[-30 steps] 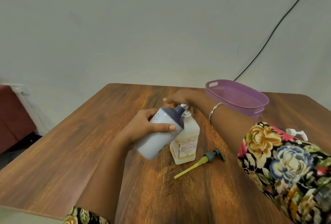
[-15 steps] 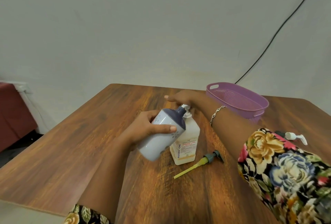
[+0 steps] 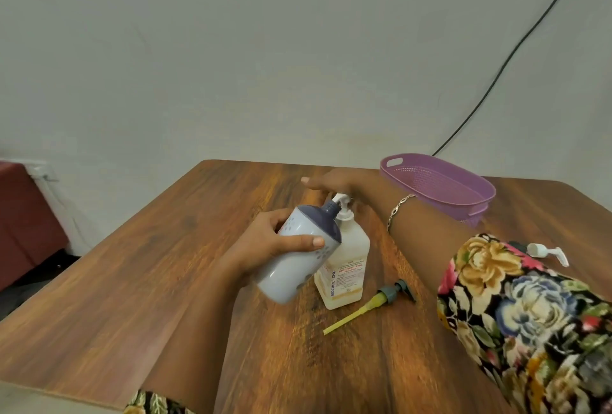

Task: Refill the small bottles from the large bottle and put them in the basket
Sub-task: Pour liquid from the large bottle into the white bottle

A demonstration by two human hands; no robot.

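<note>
A wooden table [image 3: 132, 281] is seen from above against a pale wall. At its centre a large bottle [image 3: 347, 264] of yellowish liquid is stood upright. Its white pump head [image 3: 342, 205] is touched from above by the right hand [image 3: 341, 181], fingers held out straight. A small bottle [image 3: 298, 261], pale with a dark top, is gripped by the left hand [image 3: 268, 244], fingers and thumb curled round it. It is held off the table, tilted, its neck right against the pump spout, and the large bottle's left side is covered by it. From the large bottle, a purple basket [image 3: 457, 181] is placed at 2 o'clock; its near wall is partly crossed by the right forearm, on which a bracelet [image 3: 399, 208] is worn. A loose pump [image 3: 381, 299] with a yellow tube is laid flat at 4 o'clock. A white pump [image 3: 546, 251] is laid at 3 o'clock, partly hidden by the floral sleeve [image 3: 513, 307]. A black cable [image 3: 516, 46] is run down the wall to behind the basket.
</note>
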